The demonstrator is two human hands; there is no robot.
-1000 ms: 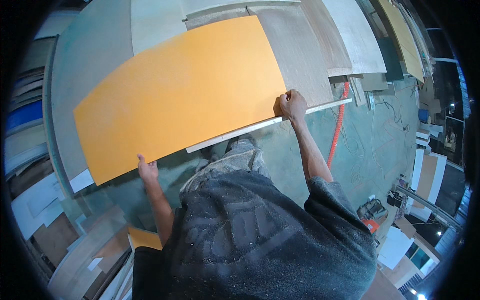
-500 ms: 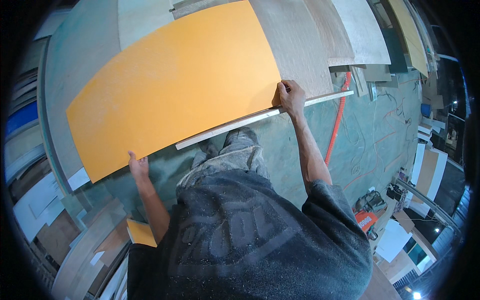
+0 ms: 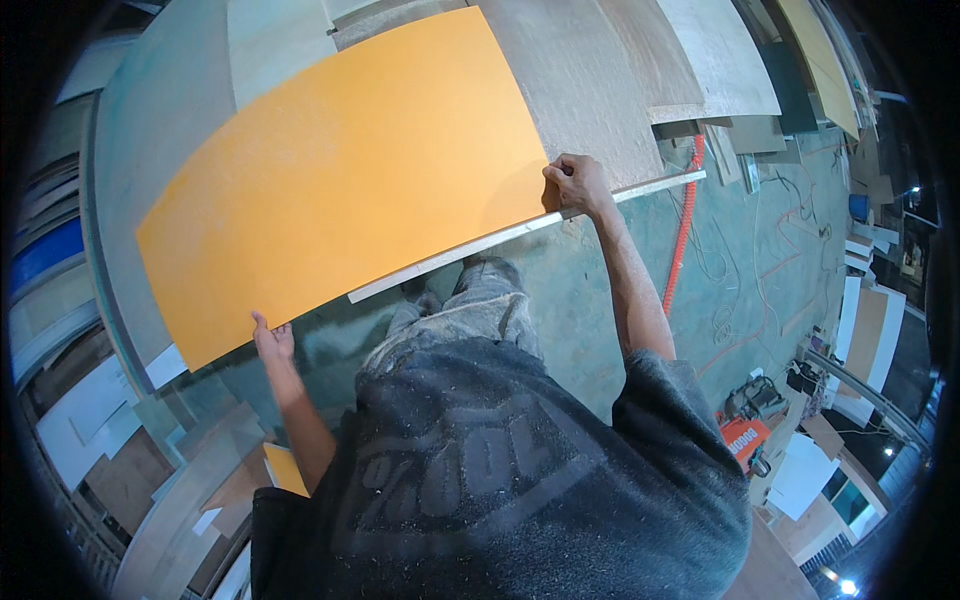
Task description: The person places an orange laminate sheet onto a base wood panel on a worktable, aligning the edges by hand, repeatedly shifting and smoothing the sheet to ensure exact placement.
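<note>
A large orange sheet (image 3: 350,190) with a dusty patch on its upper left lies across the work surface in front of me. My left hand (image 3: 274,340) is at its near edge, toward the left corner, thumb over the edge and the other fingers at or below it. At the near right corner my right hand (image 3: 580,185) is closed, fingers curled in a pinch on the sheet. Its fingertips are partly hidden. A long pale wooden strip (image 3: 450,262) runs along the near edge and passes under my right hand, sticking out to the right.
Grey-brown boards (image 3: 575,85) and a pale sheet (image 3: 715,60) lie beyond to the right. An orange-red hose (image 3: 684,225) hangs to the floor, where thin cables (image 3: 765,270) trail. An orange machine (image 3: 745,440) stands lower right. Stacked offcuts (image 3: 90,410) are at left.
The sheet's right end has shifted slightly left, and my right hand's fingers have moved with it. My left hand sits slightly lower at the near edge. The whole view has shifted a little.
</note>
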